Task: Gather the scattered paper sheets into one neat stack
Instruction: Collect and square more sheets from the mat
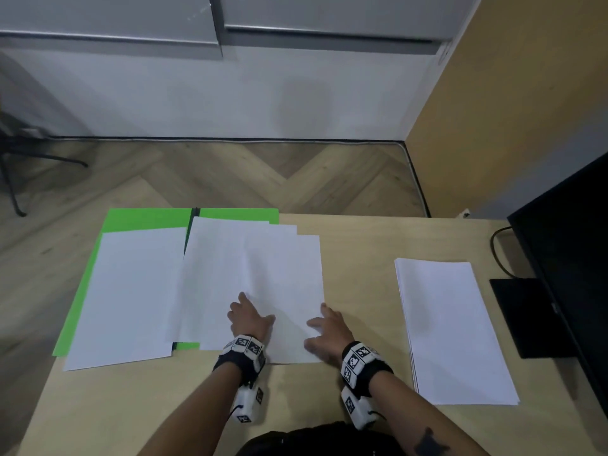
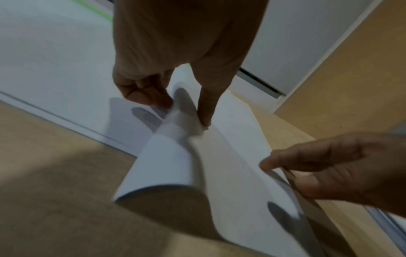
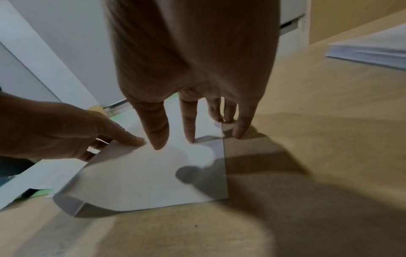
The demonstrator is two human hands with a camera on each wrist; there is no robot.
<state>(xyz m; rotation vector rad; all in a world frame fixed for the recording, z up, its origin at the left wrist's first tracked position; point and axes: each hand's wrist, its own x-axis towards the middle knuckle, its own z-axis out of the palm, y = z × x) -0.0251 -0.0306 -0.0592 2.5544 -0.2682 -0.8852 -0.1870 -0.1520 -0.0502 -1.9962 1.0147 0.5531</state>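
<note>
Our left hand (image 1: 249, 315) rests on the loose paper sheets (image 1: 260, 268) in the middle of the worktop (image 1: 358, 258). In the left wrist view its fingers (image 2: 204, 107) pinch up a fold of the top sheet, so this grip is closed on the paper and the sheet's near corner curls off the surface. Our right hand (image 1: 329, 330) sits just to the right of it on the same sheet's near right corner; its fingers (image 3: 189, 121) are straight and spread, their tips pressing down on the paper and at its edge, so that grip is open.

Left of our left grip, touching the loose sheets, another white sheet (image 1: 131, 291) lies on a green folder (image 1: 144, 218). Well to the right of our right grip, a squared paper stack (image 1: 454, 330) lies apart from the rest. Beyond that stack stands a black monitor (image 1: 566, 251).
</note>
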